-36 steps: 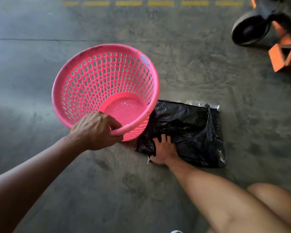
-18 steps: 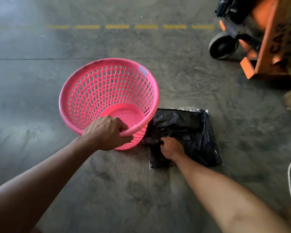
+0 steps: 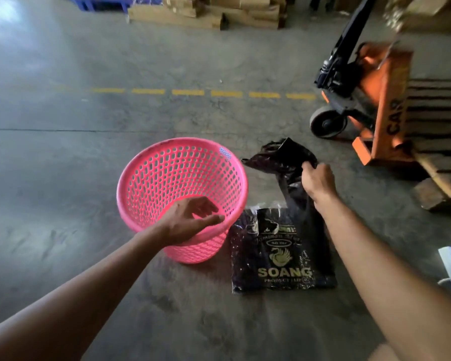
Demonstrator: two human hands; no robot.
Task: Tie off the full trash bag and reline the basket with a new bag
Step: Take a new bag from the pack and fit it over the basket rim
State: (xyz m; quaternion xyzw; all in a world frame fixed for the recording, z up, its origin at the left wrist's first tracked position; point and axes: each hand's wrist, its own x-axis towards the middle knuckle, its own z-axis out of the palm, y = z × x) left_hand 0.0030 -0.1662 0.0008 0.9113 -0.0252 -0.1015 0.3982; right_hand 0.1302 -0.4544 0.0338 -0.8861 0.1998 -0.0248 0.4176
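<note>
Since earlier, right hand (image 3: 317, 179) has lifted, clamped on black bag (image 3: 284, 157) trailing lengthwise toward pack (image 3: 281, 252); left hand (image 3: 190, 221), fingers spread, seemingly off basket (image 3: 167, 175) rim (upright, mouth up).

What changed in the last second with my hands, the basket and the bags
The right hand went from pressing on the pack of bags to pulling one black bag up and away from it. The left hand let go of the pink basket rim and now hovers open over it. Basket and pack stayed on the floor.
</note>
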